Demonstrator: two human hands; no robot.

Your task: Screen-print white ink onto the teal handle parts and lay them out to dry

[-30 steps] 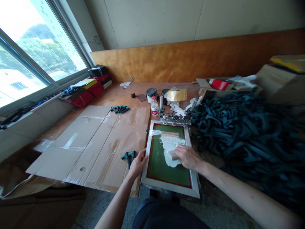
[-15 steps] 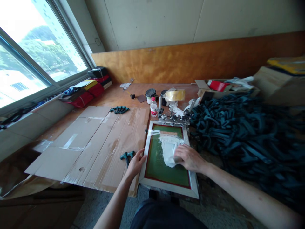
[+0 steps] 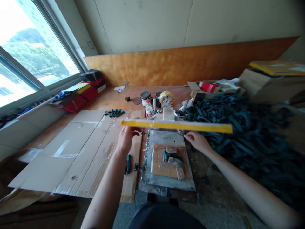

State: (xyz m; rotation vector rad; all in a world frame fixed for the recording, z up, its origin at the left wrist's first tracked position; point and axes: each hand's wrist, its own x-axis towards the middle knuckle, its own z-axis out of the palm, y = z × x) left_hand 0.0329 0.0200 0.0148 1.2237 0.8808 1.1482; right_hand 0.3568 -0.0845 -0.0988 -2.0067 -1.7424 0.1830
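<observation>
My left hand (image 3: 125,139) is closed on the left end of the screen-printing frame (image 3: 176,125), which is raised and seen edge-on with yellow along its near edge. My right hand (image 3: 195,140) is by the right side of the printing base, below the frame, its fingers loosely bent and nothing visible in them. On the grey base plate (image 3: 162,137) sits a brown board (image 3: 159,162), and on it lies a dark green curved plastic part (image 3: 172,155). Another such part (image 3: 128,164) lies on the cardboard, partly behind my left forearm. The screen's mesh is hidden from this angle.
Flattened cardboard (image 3: 78,152) covers the bench at left, with several green parts (image 3: 114,113) at its far edge. A large heap of similar parts (image 3: 238,136) fills the right. Behind stand a bottle (image 3: 149,109), a tub (image 3: 145,98) and a tape roll (image 3: 166,98).
The screen frame has swung up from lying flat, uncovering the base and the green part. My left hand has risen with it. My right hand has left the white ink and moved right and up.
</observation>
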